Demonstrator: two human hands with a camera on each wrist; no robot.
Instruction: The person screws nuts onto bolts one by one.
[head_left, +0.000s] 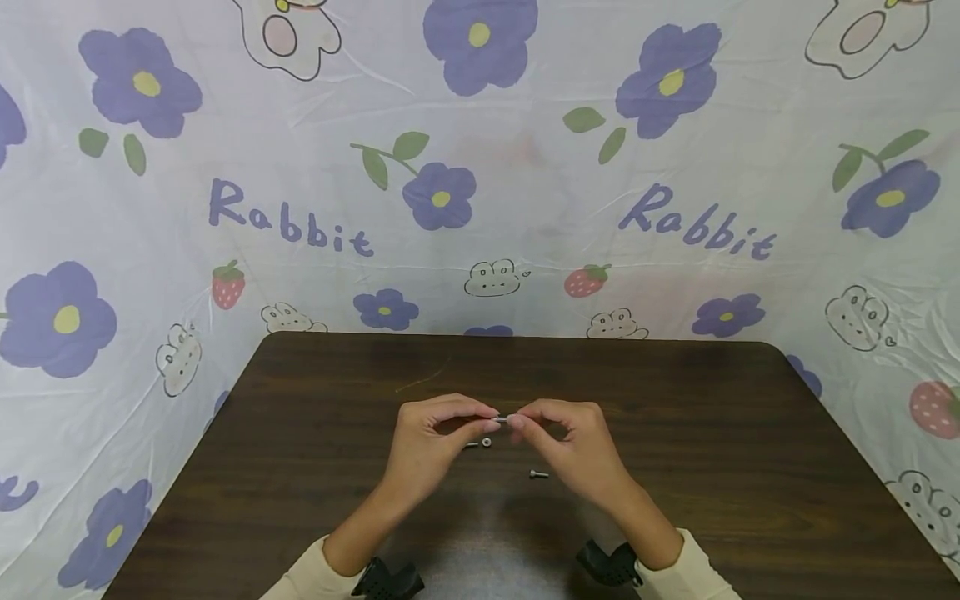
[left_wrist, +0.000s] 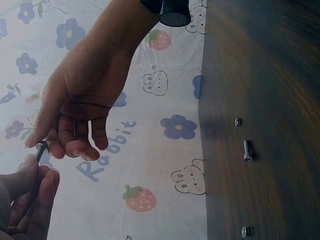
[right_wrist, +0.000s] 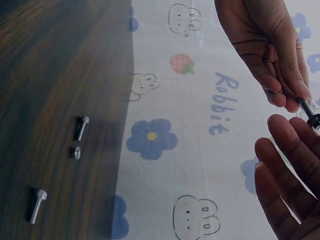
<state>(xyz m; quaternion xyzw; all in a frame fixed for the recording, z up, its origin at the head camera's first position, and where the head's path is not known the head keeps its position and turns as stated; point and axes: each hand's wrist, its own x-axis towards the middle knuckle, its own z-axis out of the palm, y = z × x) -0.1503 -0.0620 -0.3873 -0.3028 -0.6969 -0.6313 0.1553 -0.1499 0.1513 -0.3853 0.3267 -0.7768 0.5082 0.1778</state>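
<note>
Thumb and fingers of my left hand pinch one end of a small metal bolt, held over the table. At its other end, my right hand pinches with thumb and index finger. A wider, nut-like ring sits on the bolt there, against the right fingertips in the left wrist view. Its threaded shaft shows between the hands in the right wrist view. The remaining right fingers are spread loosely. How far the ring is threaded is too small to tell.
Below the hands, a loose nut lies beside a bolt on the dark wooden table. Another bolt lies nearer the right forearm. A further small metal piece shows in the left wrist view. Behind hangs a patterned cloth.
</note>
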